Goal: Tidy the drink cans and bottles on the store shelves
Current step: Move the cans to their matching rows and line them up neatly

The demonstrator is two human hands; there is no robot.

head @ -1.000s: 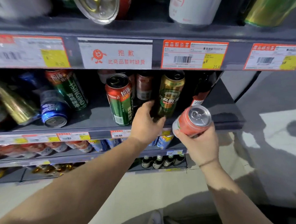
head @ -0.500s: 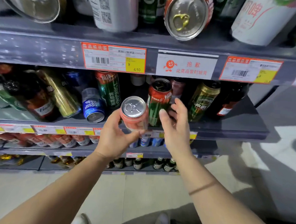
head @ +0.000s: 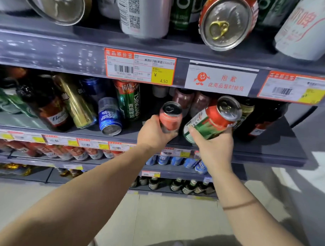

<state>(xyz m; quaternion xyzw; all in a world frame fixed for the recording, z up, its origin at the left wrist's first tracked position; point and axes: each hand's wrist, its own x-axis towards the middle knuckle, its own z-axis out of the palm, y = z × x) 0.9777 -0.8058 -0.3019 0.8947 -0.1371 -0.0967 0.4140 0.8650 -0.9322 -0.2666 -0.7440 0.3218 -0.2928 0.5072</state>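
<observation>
- A person's left hand [head: 154,134] was wrapped around a small red can [head: 170,117], holding it upright at the front of the grey middle shelf [head: 267,146], its dark top facing the camera.
- The right hand [head: 215,146] gripped a taller red-and-green can [head: 211,121] by its lower end; the can leaned to the right, its silver top close under the shelf edge above.
- The two held cans sat just beside each other, a narrow gap between them, in front of a row of dark reddish cans [head: 184,99] at the back of the shelf.
- A thin band [head: 240,205] circled the right wrist.
- To the left, a green Tsingtao can [head: 130,101] stood on the same shelf, beside a blue can [head: 109,117] and a gold can [head: 76,101] that leaned over; a dark Budweiser bottle [head: 50,108] stood further left.
- A dark bottle [head: 263,117] stood at the right end of the shelf, partly behind the tilted can.
- On the rail above, an orange price tag [head: 139,66] read 4.50, next to a white out-of-stock notice [head: 221,80].
- On the top shelf, a red can [head: 226,22] lay with its silver top and gold ring pull facing out, beside a white can [head: 143,13] printed with QR codes.
- Lower shelves held rows of red cans [head: 68,152], blue cans [head: 177,161] and small dark bottles [head: 176,185].
</observation>
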